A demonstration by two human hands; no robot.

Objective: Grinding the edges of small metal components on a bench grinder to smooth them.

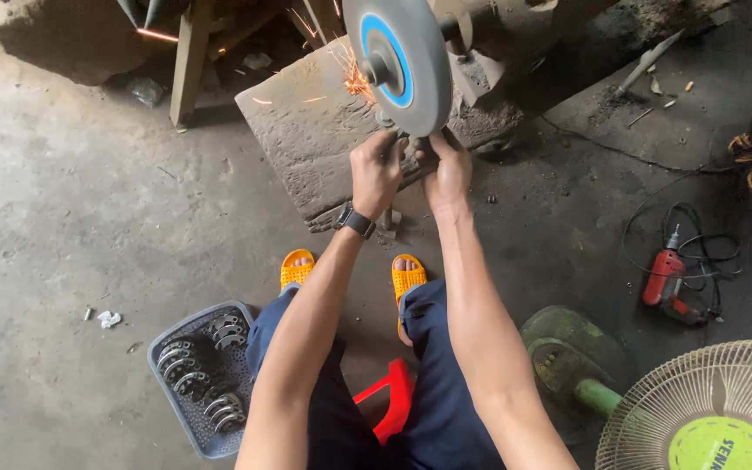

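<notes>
Left hand (pixel 376 171) and right hand (pixel 446 170) meet under grinding wheel (pixel 398 61).

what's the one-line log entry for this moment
left hand + right hand: hold small part | at wheel | sparks | basket floor left

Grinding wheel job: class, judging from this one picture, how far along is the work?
Done: cannot tell; the curved metal pieces in the grey basket may be finished or waiting. In hand: left hand and right hand press a small metal part, mostly hidden, against the grinding wheel, throwing sparks. Left: not shown.
</notes>
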